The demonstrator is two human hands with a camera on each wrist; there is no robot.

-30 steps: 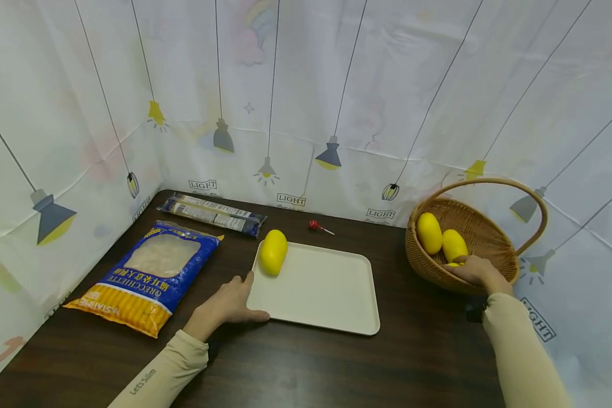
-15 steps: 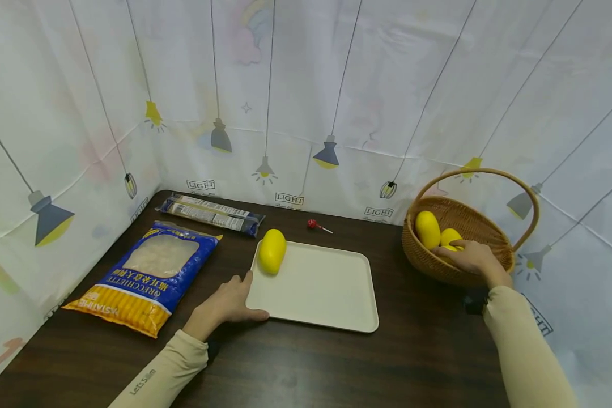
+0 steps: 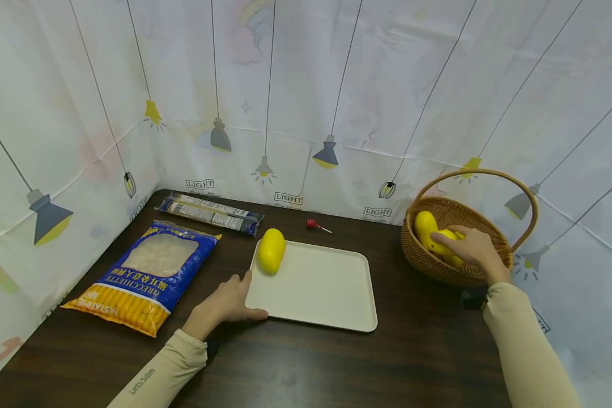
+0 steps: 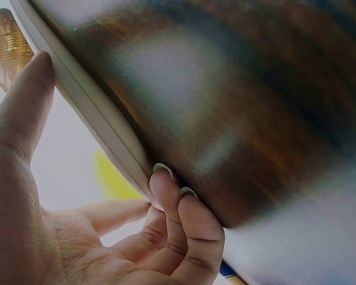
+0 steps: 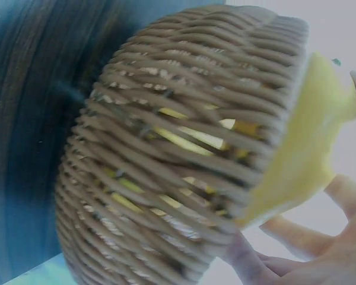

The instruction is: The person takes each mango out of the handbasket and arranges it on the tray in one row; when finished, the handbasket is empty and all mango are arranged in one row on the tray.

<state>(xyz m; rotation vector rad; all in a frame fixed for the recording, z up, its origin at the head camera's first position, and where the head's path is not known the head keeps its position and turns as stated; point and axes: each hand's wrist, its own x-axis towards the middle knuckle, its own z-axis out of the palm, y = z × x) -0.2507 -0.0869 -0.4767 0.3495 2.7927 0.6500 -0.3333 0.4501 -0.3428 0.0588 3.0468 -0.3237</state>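
A cream tray (image 3: 321, 289) lies on the dark table with a yellow mango (image 3: 271, 251) at its back left. My left hand (image 3: 228, 301) holds the tray's front left corner; in the left wrist view the thumb lies against one edge and the fingers bend at the corner. Over the wicker basket (image 3: 428, 268) on the right, my right hand (image 3: 473, 251) grips a mango (image 3: 442, 241), its thumb and fingers on either side. In the right wrist view this mango (image 5: 302, 148) rises past the basket rim. Other mangoes, such as one mango (image 3: 425, 224), lie inside, partly hidden.
A blue and yellow orecchiette bag (image 3: 148, 272) lies left of the tray. Behind it is a long blue packet (image 3: 211, 213). A red lollipop (image 3: 312, 224) lies behind the tray. The basket's arched handle (image 3: 489, 172) stands up near the printed curtain (image 3: 336, 85).
In the basket, my right hand has closed on a mango and raised it slightly, up and to the left of the others. The left hand and tray have stayed put.
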